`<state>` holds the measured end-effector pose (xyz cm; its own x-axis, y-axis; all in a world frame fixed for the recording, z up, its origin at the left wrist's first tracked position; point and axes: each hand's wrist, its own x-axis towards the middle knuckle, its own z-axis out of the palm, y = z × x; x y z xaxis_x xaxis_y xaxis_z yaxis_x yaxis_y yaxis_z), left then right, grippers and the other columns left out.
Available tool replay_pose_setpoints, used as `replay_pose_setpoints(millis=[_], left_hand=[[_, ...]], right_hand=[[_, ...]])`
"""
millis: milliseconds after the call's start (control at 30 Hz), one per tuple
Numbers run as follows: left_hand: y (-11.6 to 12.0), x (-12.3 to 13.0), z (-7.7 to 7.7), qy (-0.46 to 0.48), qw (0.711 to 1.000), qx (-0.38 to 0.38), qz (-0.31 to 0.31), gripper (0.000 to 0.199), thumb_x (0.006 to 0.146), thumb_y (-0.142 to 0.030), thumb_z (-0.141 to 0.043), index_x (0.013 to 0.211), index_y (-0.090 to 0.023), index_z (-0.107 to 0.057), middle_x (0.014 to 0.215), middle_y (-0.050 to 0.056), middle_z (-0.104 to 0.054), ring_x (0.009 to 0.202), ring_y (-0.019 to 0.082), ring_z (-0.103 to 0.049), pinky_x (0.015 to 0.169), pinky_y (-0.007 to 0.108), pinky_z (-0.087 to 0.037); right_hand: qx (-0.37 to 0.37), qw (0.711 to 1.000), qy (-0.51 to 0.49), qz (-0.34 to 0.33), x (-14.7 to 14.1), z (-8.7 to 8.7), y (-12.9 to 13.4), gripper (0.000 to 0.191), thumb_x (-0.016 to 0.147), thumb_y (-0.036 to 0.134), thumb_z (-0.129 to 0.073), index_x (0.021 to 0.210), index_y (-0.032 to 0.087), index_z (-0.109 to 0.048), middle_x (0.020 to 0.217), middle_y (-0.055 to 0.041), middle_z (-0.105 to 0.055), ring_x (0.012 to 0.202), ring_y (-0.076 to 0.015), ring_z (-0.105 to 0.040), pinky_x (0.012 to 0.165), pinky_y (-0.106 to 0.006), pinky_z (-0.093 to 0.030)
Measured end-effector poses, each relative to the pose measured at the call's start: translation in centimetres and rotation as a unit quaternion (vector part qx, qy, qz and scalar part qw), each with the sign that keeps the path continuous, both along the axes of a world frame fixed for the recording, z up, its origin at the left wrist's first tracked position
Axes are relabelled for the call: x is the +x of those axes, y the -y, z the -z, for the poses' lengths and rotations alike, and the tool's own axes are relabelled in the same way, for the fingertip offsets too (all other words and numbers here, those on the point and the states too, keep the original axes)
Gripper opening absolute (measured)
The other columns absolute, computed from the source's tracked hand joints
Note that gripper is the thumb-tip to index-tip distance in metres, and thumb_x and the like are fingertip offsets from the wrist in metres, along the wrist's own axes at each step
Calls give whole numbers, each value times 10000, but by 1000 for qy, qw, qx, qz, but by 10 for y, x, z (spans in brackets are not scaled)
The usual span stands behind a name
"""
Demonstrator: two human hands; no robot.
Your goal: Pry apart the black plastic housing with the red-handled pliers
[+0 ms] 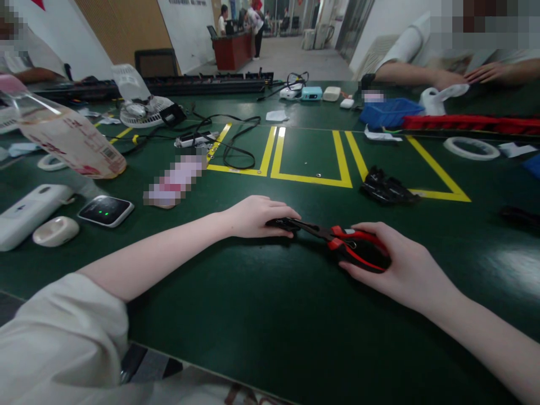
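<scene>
In the middle of the head view, my left hand [261, 216] pinches a small black plastic part [284, 224] between thumb and fingers. My right hand [399, 261] is wrapped around the handles of red-and-black long-nose pliers [337, 239]. The jaws point left and meet the part's right end; whether they grip it cannot be made out. Beyond the pliers, to the right, a cluster of black plastic parts [386, 187] lies across a yellow tape line.
Yellow tape outlines [310, 179] mark the green table [270, 326]. At left are a drink bottle [71, 135], a white power bank [31, 214] and a square device [105, 211]. A blue bin [390, 112], a tape roll [471, 148] and a black cable [238, 157] lie farther back. People sit across the table.
</scene>
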<state>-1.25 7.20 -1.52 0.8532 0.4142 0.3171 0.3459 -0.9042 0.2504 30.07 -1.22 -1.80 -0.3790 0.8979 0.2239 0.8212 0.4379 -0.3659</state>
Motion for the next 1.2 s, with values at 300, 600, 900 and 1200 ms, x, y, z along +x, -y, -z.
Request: replay_pose_setpoints(millis=[300,600,900,1200], left_hand=[[-1,0,1,-17,999,34,8,359,959,-453,-568,1223,-217,-619,985,41,-717,766,145,-643,718,262,-438],[-1,0,2,-6,999,36,10,370,964,-454,-569,1242,-216,-621,968,42,-715,766,147,-645,697,252,-429],[0,0,0,-4,1000,7,4,365,951,-442,-592,1238,-216,-591,1059,34,-722,801,153,-659,718,253,-443],[0,1,1,-9,1000,3,-9,365,945,-435,-600,1238,-217,-591,1083,43,-717,821,152,-672,733,262,-450]], right_hand=[[44,998,12,-39,2,-1,-1,625,814,579,-649,1343,280,-505,1204,-95,-658,958,-290,-671,696,-423,-589],[135,988,57,-50,2,-6,-2,632,820,564,-652,1338,223,-528,1182,-120,-690,992,-310,-664,785,-453,-504],[192,977,83,-50,1,-9,2,584,834,552,-629,1312,230,-536,1121,-126,-702,1017,-349,-649,914,-518,-420],[138,989,43,-41,3,-5,-2,549,811,556,-656,1280,289,-553,1129,-88,-709,1029,-333,-653,909,-556,-447]])
